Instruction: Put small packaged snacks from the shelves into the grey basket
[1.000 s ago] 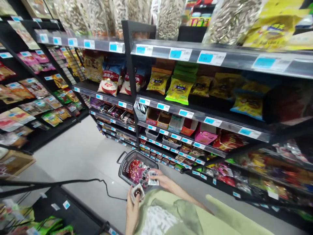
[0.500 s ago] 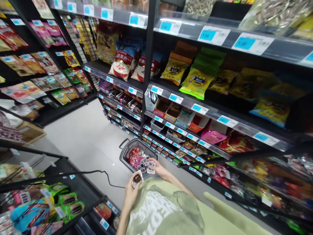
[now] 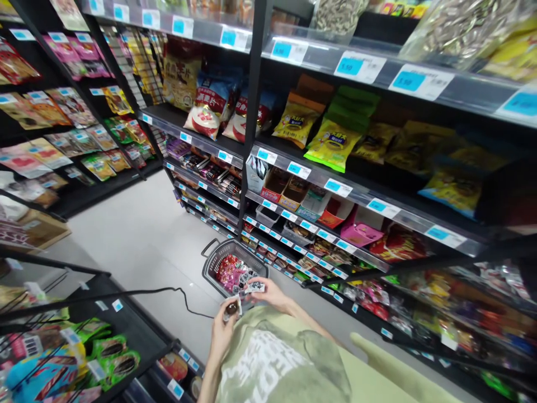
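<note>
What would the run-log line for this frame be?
left hand: holds small dark-centred packet | right hand: holds clear packets | basket: on floor, holding sweets

both hands (image 3: pixel 247 308) hold small snack packets (image 3: pixel 232 307) above a grey basket (image 3: pixel 213 262) beside shelves (image 3: pixel 293 184).

Shop aisle, pale grey floor (image 3: pixel 138 235). Black metal shelving (image 3: pixel 251 112) along the right, blue price tags (image 3: pixel 350 66) on its front edges, snack bags packed on every tier. More black racks (image 3: pixel 62 140) at left. Black cable (image 3: pixel 159 292) crosses the floor. Even bright light.
</note>
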